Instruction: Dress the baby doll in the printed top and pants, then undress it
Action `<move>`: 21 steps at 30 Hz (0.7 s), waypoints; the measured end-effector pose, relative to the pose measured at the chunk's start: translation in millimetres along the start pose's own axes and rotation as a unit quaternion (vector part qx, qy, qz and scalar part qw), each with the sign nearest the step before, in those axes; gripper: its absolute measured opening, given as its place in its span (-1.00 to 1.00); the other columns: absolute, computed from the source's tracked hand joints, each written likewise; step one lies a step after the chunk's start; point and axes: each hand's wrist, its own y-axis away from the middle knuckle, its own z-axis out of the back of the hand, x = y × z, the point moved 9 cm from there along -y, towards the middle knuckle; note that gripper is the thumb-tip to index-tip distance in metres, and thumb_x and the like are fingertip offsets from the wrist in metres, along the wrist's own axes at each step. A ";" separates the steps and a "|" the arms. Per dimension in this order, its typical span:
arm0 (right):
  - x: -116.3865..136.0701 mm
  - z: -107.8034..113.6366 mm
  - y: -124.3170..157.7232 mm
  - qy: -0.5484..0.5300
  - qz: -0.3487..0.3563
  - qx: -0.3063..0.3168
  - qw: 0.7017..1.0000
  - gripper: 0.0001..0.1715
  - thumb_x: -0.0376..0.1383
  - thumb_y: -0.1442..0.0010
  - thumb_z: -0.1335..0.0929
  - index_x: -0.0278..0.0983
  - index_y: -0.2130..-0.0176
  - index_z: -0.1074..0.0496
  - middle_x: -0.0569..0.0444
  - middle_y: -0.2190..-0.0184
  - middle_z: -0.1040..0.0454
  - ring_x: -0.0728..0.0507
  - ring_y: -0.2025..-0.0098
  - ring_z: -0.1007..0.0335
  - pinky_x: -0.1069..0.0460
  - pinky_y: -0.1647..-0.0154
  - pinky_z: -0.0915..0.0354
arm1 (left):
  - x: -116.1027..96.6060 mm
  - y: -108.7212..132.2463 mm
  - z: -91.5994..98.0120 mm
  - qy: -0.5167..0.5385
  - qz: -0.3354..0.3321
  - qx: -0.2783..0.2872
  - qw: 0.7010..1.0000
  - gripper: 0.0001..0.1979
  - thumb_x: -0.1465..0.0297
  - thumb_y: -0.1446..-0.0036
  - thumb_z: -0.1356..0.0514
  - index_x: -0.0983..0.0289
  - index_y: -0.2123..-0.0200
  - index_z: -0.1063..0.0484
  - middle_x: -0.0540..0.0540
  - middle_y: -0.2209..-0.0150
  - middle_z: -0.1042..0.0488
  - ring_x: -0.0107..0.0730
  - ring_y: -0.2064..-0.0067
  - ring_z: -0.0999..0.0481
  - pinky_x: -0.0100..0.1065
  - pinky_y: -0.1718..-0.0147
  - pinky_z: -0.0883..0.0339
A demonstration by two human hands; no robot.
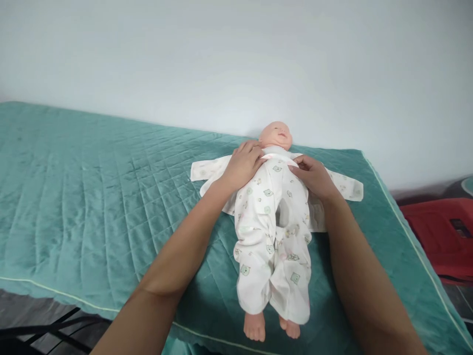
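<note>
A baby doll (275, 137) lies on its back, head toward the wall, its bare feet near the front edge of the bed. White baby trousers (256, 236) with a green bear print cover its legs and reach up to the chest; a gap shows at the crotch. My left hand (244, 161) is closed on the waistband's left side, fingers across the doll's chest. On the opposite side my right hand (313, 175) pinches the waistband between thumb and fingers. Beneath the doll, a white baby shirt (345, 186) has its sleeves spread out to both sides.
A green quilted cover (111, 207) spreads over the bed, its piped edge running along the front and right. Behind it rises a pale wall (185, 64). A red plastic object (439, 234) is at the right, and dark metal bars (48, 328) show at lower left.
</note>
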 end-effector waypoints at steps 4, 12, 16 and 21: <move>22.5 0.9 -1.8 0.112 0.123 -0.041 0.985 -0.68 -0.03 -0.20 -0.40 -0.19 0.41 -0.40 -0.01 0.10 -0.43 -0.23 0.01 -0.32 -0.16 -0.09 -0.21 | 8.4 -2.4 -7.5 0.015 0.032 0.036 0.999 -0.76 0.28 -0.39 0.02 0.24 0.16 -0.39 0.17 0.07 -0.53 -0.16 0.06 -0.49 -0.19 0.04 -0.31; 8.3 -0.9 -23.7 0.170 0.065 -0.051 0.982 -0.69 -0.02 -0.24 -0.32 -0.19 0.37 -0.38 0.06 0.30 -0.52 -0.20 0.19 -0.38 -0.08 0.12 -0.23 | 37.9 -22.3 -15.2 -0.002 0.122 0.034 0.992 -0.80 0.32 -0.37 0.01 0.23 0.15 -0.38 0.14 0.26 -0.54 -0.16 0.21 -0.50 -0.24 0.19 -0.28; 4.3 5.0 -39.0 0.206 0.036 -0.081 0.974 -0.73 -0.11 -0.22 -0.32 -0.19 0.43 -0.30 0.13 0.50 -0.37 -0.13 0.37 -0.25 -0.02 0.29 -0.11 | 58.3 -36.1 -26.7 -0.002 0.175 0.018 0.984 -0.85 0.32 -0.35 -0.03 0.21 0.14 -0.35 0.14 0.30 -0.53 -0.13 0.21 -0.50 -0.22 0.18 -0.28; -2.0 7.7 -43.6 0.192 0.000 -0.117 0.974 -0.74 -0.16 -0.16 -0.36 -0.19 0.48 -0.26 0.16 0.55 -0.32 -0.10 0.41 -0.21 -0.01 0.30 -0.11 | 62.7 -34.9 -31.6 0.022 0.194 0.025 0.980 -0.83 0.32 -0.32 -0.07 0.22 0.12 -0.39 0.17 0.24 -0.56 -0.10 0.20 -0.51 -0.18 0.15 -0.31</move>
